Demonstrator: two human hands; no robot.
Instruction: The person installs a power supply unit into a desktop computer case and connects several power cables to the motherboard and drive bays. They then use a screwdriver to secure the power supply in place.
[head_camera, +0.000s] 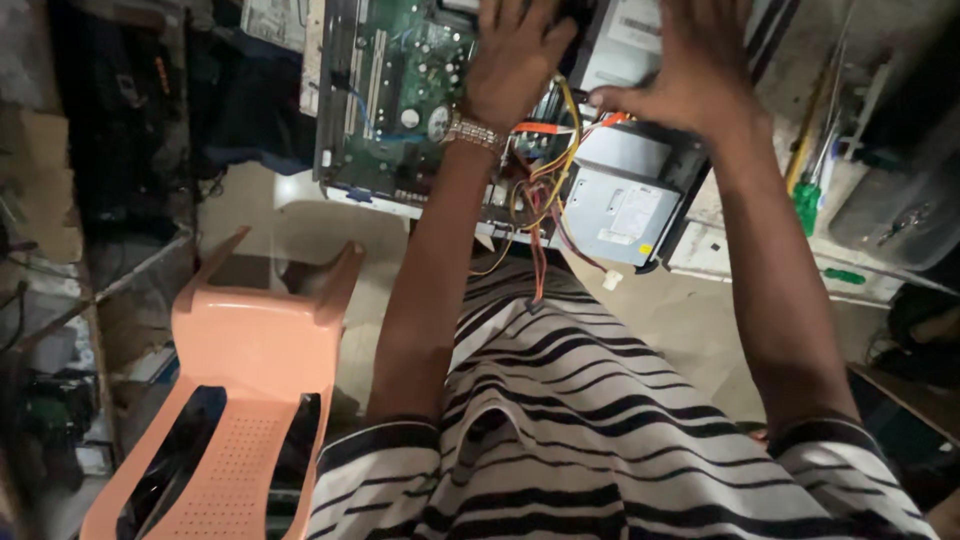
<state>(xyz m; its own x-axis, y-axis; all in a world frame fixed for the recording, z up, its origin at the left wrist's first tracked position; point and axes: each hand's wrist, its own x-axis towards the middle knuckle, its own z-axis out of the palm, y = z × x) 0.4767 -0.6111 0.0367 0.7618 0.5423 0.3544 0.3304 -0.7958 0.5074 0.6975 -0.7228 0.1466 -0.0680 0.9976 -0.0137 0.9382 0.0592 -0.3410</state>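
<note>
Head view: left hand (512, 55) fingertips, right hand (690, 60) fingers beyond frame top.

— What am I seeing under all of it?

— A pale, worn workbench (700, 300). The open computer case (480, 120) lies flat on it, and I take that as my landmark.

— What is right of the case?

— Screwdrivers: a green-handled one (806, 205) just beside it, and a yellow-handled one (800, 160) just beyond that one. Farther right I see a grey plastic tray (895, 215) at the bench's edge.

— And nearer to me than the case?

— A bare strip of benchtop, then the floor, where an orange plastic chair (240, 390) stands, below and left of the case.
</note>
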